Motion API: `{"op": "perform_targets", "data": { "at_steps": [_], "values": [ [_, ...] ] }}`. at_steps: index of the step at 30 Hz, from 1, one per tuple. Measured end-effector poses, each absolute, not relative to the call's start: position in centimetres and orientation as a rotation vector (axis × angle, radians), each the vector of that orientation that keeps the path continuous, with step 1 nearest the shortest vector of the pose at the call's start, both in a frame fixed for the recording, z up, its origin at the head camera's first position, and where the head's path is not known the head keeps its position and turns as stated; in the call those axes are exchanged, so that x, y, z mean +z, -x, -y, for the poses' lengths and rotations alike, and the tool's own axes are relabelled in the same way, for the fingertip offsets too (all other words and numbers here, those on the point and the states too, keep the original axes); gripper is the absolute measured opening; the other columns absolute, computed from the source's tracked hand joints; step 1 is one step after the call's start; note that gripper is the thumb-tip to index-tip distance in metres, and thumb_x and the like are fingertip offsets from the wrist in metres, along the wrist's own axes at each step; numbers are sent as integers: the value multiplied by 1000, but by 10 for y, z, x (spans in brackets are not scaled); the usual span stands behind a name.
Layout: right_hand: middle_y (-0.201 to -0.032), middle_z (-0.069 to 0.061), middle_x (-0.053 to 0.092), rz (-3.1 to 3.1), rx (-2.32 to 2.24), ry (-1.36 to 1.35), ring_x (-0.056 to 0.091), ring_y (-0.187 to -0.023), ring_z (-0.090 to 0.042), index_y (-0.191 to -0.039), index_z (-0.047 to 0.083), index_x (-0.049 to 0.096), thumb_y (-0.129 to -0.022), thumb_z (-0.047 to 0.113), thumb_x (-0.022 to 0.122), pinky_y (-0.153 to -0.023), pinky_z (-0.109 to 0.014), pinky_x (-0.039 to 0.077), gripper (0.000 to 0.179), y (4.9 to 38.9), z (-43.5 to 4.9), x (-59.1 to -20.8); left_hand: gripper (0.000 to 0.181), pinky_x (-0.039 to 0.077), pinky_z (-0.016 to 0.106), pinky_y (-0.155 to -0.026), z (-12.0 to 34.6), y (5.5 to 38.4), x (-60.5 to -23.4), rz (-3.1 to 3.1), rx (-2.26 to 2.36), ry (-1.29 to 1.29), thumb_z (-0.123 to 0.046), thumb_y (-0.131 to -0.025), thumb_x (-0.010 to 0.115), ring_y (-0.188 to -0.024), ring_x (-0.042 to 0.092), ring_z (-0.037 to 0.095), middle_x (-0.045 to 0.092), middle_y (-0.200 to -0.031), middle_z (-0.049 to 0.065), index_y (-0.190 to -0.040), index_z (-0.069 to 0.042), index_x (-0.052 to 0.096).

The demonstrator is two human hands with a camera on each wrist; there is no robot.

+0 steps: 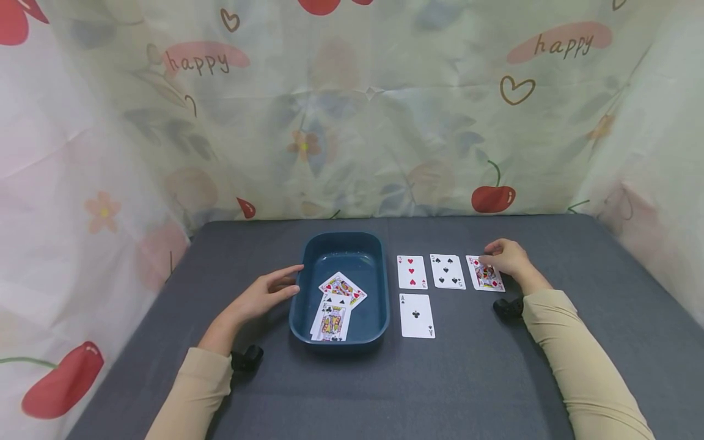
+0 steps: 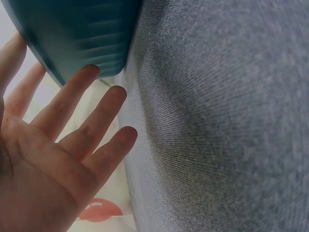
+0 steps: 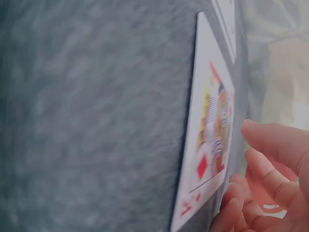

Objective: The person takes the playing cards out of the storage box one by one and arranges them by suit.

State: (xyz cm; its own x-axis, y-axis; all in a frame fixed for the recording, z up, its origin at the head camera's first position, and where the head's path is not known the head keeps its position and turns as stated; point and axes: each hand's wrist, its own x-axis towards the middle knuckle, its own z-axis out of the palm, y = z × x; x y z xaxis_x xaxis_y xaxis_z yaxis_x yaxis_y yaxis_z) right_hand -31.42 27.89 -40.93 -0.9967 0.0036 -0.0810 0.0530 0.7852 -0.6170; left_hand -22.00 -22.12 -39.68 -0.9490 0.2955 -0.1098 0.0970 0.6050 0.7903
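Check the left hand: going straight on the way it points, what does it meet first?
The left hand would likely meet the blue tray's nearest side wall; it looks right up against it, though exact contact is hard to judge.

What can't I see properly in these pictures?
- Head view: most of the middle card in the tray, hidden under the front picture card.
- Head view: the top right corner of the king of diamonds, covered by the right hand.
- Left wrist view: the tray's inside, blocked by its outer wall.
- Right wrist view: another card, cut off by the top edge.
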Motion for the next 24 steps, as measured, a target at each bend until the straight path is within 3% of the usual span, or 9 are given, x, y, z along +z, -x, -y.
{"op": "perform_targets", "data": {
  "at_steps": [6,12,19,24],
  "values": [
    [-120,-31,51,-2831,-1076,0,51,-107,-39,-122,-8,48,-90,26,57,-85,-47,46,47,312,-271,-399,56,39,55,-102,221,219,-395,-2605,1253,-316,-35,-92,57,-130,45,38,42,-145,16,-143,-23,37],
    [-119,-28,54,-2815,-1094,145,57,-102,-32,-122,-5,51,-92,30,56,-78,-33,50,46,308,-251,-383,55,39,55,-103,221,220,-396,-2606,1246,-304,-34,-93,56,-130,44,38,40,-146,16,-143,-24,37],
    [-121,-24,56,-2709,-1197,309,56,-109,-34,-122,-2,51,-93,28,56,-91,-43,50,42,303,-220,-370,56,39,55,-103,221,220,-396,-2602,1244,-309,-36,-92,56,-131,44,39,40,-146,16,-144,-24,37],
    [-116,-20,60,-2686,-1201,422,58,-105,-28,-119,1,55,-92,27,57,-89,-40,51,38,296,-194,-358,56,39,55,-103,221,220,-396,-2593,1256,-317,-36,-92,56,-130,44,38,40,-146,16,-144,-24,36]
  ]
}}
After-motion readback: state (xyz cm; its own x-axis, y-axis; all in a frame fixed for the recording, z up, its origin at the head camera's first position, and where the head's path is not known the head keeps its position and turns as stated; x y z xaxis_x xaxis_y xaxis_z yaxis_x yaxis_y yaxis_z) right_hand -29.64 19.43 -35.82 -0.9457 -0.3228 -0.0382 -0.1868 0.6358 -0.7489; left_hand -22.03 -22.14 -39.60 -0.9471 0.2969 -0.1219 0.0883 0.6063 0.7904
